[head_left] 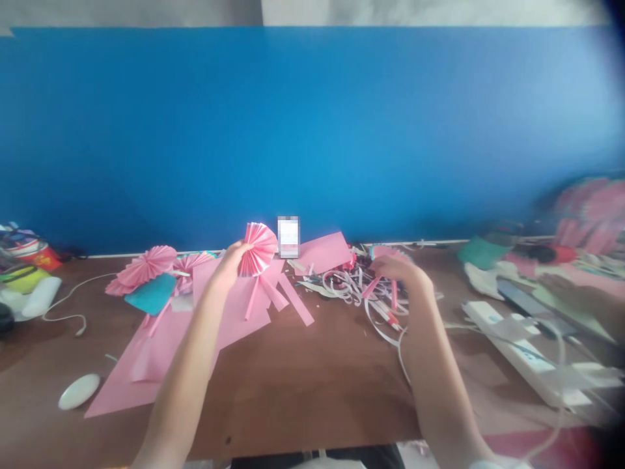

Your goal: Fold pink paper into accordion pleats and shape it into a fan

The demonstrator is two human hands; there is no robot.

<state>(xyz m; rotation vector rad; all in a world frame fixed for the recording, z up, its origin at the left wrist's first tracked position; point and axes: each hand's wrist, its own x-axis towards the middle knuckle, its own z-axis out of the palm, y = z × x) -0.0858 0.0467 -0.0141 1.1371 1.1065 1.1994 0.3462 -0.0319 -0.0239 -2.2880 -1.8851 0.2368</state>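
My left hand [231, 260] pinches the edge of a pleated pink paper fan [261, 253], which stands spread with two strip legs hanging below it. Loose pink paper strips [295, 299] and large pink sheets [234, 322] lie under and beside it. Over a tangle of paper offcuts, my right hand [398, 266] is closed on a second pink paper fan [385, 250]. That fan is partly covered by my fingers, and two pink strips hang beneath it. Curled white paper scraps [342, 283] sit between the hands.
More pink fans [151, 266] and a teal paper piece [151, 294] rest at left, near a white mouse [79, 391]. A power strip [522, 352] with cables and a phone [532, 306] lie at right, beside another person's hand [561, 286]. A blue partition [312, 130] stands behind.
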